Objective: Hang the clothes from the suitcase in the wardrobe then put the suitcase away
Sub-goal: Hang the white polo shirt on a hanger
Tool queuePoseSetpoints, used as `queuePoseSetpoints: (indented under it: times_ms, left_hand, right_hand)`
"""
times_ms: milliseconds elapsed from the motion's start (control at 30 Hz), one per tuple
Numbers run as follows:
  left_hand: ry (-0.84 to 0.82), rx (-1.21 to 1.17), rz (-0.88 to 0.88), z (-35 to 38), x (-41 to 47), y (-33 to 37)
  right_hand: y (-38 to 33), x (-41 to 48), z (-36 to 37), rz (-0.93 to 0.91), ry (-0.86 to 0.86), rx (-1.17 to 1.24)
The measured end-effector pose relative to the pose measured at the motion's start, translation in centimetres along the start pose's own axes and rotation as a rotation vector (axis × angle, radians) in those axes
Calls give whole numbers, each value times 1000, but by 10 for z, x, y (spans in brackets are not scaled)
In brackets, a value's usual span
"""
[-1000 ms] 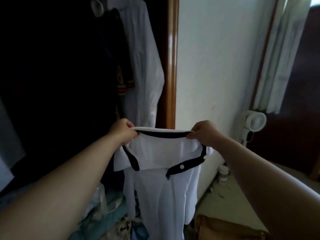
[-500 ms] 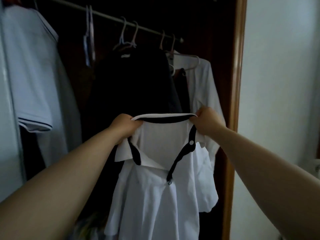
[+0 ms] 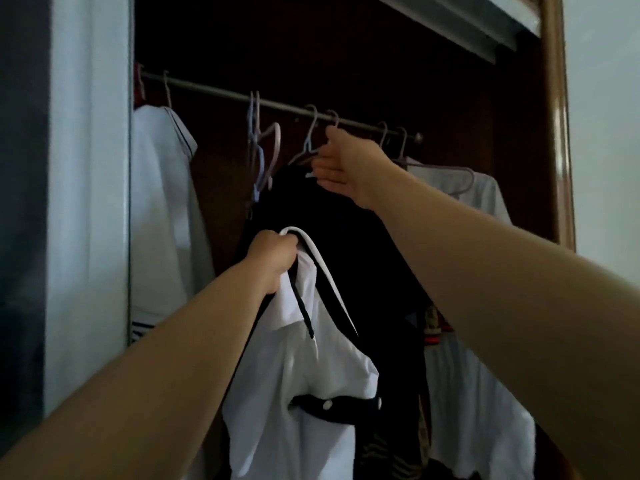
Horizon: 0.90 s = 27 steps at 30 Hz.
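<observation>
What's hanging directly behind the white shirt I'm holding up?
A black garment hangs behind the white shirt, on a hanger the right hand grips. Its lower part is covered.

**Cloth, plastic, metal and polished wood**

I see the shirt (image 3: pixel 304 375) as smooth white cloth, matt, with dark cloth trim and small glossy buttons (image 3: pixel 326 405). The dark garment (image 3: pixel 353 244) is matt cloth too. The rail (image 3: pixel 214 91) looks like dull grey metal. Each hanger (image 3: pixel 254 133) reads as smooth pale plastic. The wardrobe frame (image 3: pixel 558 133) is glossy varnished wood, catching the light. The door (image 3: pixel 90 202) is smooth and pale.
</observation>
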<state>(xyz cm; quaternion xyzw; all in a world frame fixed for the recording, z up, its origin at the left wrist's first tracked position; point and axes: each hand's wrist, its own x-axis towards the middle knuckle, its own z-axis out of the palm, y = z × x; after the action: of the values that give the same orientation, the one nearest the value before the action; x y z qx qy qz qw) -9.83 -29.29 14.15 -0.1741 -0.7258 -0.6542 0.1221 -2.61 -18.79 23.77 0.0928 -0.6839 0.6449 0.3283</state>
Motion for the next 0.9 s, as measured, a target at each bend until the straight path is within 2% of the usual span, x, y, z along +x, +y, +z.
queuePoseSetpoints:
  times_ms: [300,500,700,900]
  left_hand:
    - [55,64,-17,-12,13,-2]
    - [85,9,-29,-23,18,-7]
    - [52,-28,-67,-17,15,-9]
    - [-9,-254,-247,-3,1,-16]
  right_hand:
    - [-23,25,66,109,-196,-111]
    - [-28,30,74,10,-67,105]
    - [-34,27,47,-1,17,75]
    - [-1,-10,-25,79,-121,211]
